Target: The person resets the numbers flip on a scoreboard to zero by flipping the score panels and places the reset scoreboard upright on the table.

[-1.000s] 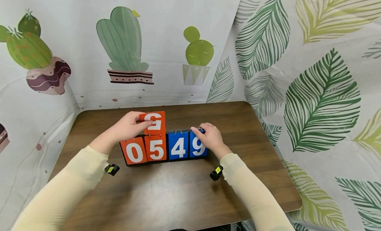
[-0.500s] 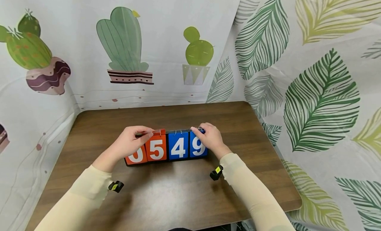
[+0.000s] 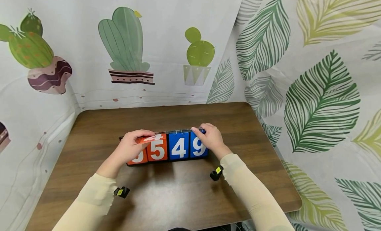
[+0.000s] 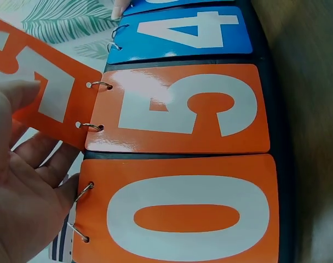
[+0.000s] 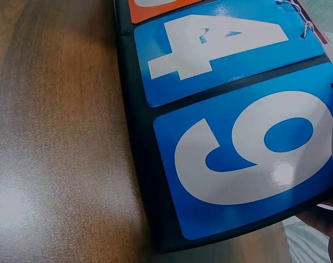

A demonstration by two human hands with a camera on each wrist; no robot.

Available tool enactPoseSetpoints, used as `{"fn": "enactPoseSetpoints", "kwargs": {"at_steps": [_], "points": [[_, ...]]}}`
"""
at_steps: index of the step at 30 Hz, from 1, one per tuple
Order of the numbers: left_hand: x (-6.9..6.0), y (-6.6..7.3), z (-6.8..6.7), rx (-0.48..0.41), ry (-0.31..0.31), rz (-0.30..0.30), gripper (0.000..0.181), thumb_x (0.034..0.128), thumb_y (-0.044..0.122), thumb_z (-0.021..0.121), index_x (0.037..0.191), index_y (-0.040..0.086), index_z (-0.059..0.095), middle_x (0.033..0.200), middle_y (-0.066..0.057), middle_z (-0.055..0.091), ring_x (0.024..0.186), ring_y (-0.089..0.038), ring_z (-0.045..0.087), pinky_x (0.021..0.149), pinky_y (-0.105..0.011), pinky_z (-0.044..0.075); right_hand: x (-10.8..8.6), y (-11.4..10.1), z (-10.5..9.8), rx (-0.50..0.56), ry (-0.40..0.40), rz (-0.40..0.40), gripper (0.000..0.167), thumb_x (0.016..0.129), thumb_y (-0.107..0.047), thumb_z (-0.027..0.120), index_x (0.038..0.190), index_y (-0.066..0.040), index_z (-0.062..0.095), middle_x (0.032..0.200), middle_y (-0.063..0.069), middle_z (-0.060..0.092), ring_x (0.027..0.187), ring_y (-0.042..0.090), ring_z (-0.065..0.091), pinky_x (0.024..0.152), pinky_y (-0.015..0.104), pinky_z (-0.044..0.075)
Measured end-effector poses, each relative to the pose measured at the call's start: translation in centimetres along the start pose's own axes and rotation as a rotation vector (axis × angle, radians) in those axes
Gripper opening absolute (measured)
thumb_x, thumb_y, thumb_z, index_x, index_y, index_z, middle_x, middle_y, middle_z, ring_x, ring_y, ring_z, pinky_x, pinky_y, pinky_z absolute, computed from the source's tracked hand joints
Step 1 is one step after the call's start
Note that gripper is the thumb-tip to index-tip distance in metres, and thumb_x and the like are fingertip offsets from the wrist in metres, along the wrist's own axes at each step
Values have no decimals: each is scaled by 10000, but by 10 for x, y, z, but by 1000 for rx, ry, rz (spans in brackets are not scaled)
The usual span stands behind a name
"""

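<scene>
A tabletop flip scoreboard (image 3: 178, 158) stands tilted on the table, showing red 0 and 5 cards and blue 4 and 9 cards. My left hand (image 3: 129, 145) is at its top left, partly covering the 0 card (image 4: 188, 213). Its thumb and fingers pinch a red number card (image 4: 57, 93) that hangs on two metal rings above the 5 card (image 4: 177, 109). In the head view this card slants over the top of the 5. My right hand (image 3: 212, 136) grips the scoreboard's top right corner, over the blue 9 card (image 5: 248, 153).
The brown wooden table (image 3: 166, 198) has rounded corners. Behind it hangs a cloth (image 3: 166, 45) printed with cacti, and a leaf-print cloth (image 3: 321, 102) is at the right. Small black cameras sit on both wrists.
The left hand has come down from above the scoreboard toward its front. The raised red 5 card has gone back out of sight, and another red card is now in that hand. The right hand stays put.
</scene>
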State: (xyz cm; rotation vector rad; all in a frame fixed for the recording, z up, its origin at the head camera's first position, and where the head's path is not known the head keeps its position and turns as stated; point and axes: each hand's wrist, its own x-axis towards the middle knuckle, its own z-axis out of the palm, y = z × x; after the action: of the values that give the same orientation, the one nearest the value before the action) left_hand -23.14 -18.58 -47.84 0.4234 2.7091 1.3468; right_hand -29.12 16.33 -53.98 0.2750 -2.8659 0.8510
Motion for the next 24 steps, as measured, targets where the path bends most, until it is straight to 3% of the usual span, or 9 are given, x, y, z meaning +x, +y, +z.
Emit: {"fn": "enactPoseSetpoints", "kwargs": {"at_steps": [4,9,16,21,24], "points": [[0,-2,4,20,25,94,291,956,152,732,1238,224,746,1344,-60,679,1225,-290,590,925,-400,554,0,0,-1,-5,-4,10,714,936,-829,374,998,-196,700,1124,59,705,1018,269,670,904,486,600],[-4,-6,9,89,77,197,279,906,148,792,1178,207,778,1283,-17,713,1221,-234,604,959,-454,542,0,-1,-1,-5,-15,24,709,939,-822,380,1021,-196,702,1173,70,706,1057,279,673,923,498,595],[-12,-14,18,100,111,273,335,848,44,799,1163,159,782,1301,-40,699,1295,-302,536,1078,-601,403,-1,-1,0,1,-17,22,694,937,-821,386,1002,-203,695,1144,61,704,1038,272,671,911,492,600],[-12,-19,25,136,134,300,353,807,70,845,1144,150,782,1313,-40,693,1317,-312,513,1138,-625,311,-1,-1,0,7,-5,17,681,944,-808,399,985,-197,694,1085,50,696,987,258,660,876,478,607],[-11,-19,28,212,135,315,329,800,67,838,1115,148,787,1320,-37,692,1312,-308,520,1147,-615,308,-1,-2,-1,3,-4,18,676,947,-802,400,996,-196,696,1080,47,692,981,251,657,873,469,609]]}}
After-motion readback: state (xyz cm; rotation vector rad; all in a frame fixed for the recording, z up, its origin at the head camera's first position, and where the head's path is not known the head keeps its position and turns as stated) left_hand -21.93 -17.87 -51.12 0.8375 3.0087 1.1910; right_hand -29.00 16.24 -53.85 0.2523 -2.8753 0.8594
